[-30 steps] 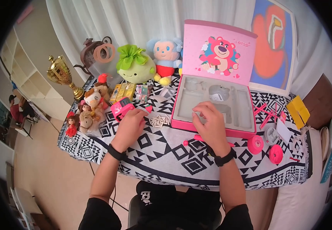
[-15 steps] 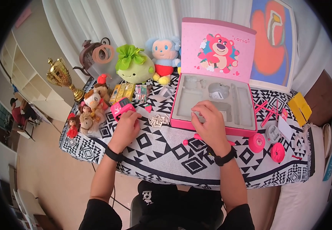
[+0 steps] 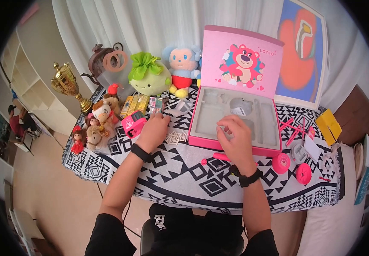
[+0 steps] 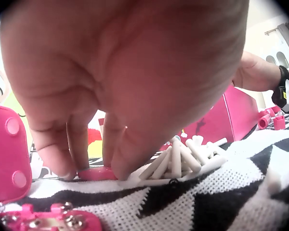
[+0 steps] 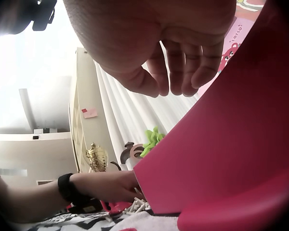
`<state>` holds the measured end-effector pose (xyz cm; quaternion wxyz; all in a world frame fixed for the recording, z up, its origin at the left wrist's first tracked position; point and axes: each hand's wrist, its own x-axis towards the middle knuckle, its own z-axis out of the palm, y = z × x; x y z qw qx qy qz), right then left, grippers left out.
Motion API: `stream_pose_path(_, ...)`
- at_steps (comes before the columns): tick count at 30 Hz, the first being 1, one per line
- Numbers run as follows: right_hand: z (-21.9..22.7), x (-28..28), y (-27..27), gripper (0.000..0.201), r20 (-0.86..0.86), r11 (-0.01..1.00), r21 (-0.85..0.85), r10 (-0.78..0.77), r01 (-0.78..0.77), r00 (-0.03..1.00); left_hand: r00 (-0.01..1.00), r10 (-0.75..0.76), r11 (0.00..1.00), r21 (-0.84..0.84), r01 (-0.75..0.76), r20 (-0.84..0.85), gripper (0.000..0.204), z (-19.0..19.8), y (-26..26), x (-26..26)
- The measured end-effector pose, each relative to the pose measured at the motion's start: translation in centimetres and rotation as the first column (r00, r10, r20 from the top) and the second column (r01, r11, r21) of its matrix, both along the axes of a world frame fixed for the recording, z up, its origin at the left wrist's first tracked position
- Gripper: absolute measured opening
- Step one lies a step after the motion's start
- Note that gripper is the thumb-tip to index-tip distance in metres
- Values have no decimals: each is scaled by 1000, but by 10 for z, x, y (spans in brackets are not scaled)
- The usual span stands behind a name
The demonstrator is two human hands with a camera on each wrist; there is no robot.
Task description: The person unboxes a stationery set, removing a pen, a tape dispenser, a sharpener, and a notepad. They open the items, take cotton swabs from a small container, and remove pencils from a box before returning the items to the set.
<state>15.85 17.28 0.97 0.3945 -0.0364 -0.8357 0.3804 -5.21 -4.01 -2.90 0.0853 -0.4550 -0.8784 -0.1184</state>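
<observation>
My left hand (image 3: 153, 130) reaches down to the cloth between a pink toy (image 3: 134, 124) with a dark window and a heap of short white sticks (image 3: 176, 137). Its thumb and a fingertip pinch a small, rounded, pink strawberry-like piece (image 4: 97, 173) low against the cloth. Palm down, my right hand (image 3: 238, 138) hovers over the near side of the open pink box (image 3: 248, 147), fingers loosely bent. Nothing shows between those fingers in the right wrist view. The box's grey moulded tray (image 3: 208, 121) has several hollows.
Soft toys (image 3: 103, 119), a gold trophy (image 3: 66, 85) and a green plush (image 3: 150, 81) stand left and behind. Pink round containers (image 3: 281, 164), pink sticks (image 3: 293, 134) and a yellow carton (image 3: 329, 125) lie right. A pink tube (image 3: 221, 156) lies before the box.
My left hand has moved right, away from the pink toy, onto the small strawberry-like piece, which it now pinches. The right hand stays over the box's near side.
</observation>
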Motion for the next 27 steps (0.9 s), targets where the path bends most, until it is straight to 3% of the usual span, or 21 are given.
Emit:
stream_pose_path(6, -1, 0, 4, 10, -38, 999, -43, -9, 8, 999, 999, -26, 991, 130, 21, 34, 19, 21, -16, 17)
stream_pose_path(8, -1, -1, 1, 10, -25, 999, -34, -3, 2, 1000, 943, -138, 972, 222, 71, 303, 22, 31, -26, 22)
stream_pose_path(12, -5, -3, -3, 10, 3, 999, -23, 50, -50, 999, 839, -181, 958, 286, 32, 513, 28, 55, -36, 40)
stream_pose_path(16, -5, -3, -4, 10, 24, 999, 20, 40, -40, 999, 890, -288, 934, 308, 180, 354, 31, 48, -30, 51)
stream_pose_path(20, -6, -2, -3, 10, 28, 999, 2, 39, -39, 999, 833, -391, 907, 320, 275, 391, 32, 47, -29, 70)
stream_pose_path(21, -6, -2, -4, 10, 29, 999, -4, 39, -38, 999, 829, -404, 911, 257, 323, 388, 34, 41, -30, 72)
stream_pose_path(24, -7, -3, -4, 10, 35, 999, 20, 48, -49, 998, 806, -397, 918, 184, 353, 438, 38, 44, -37, 86)
stream_pose_path(27, -8, -3, -4, 10, 28, 998, 32, 45, -46, 999, 829, -372, 927, 218, 307, 417, 44, 45, -48, 91)
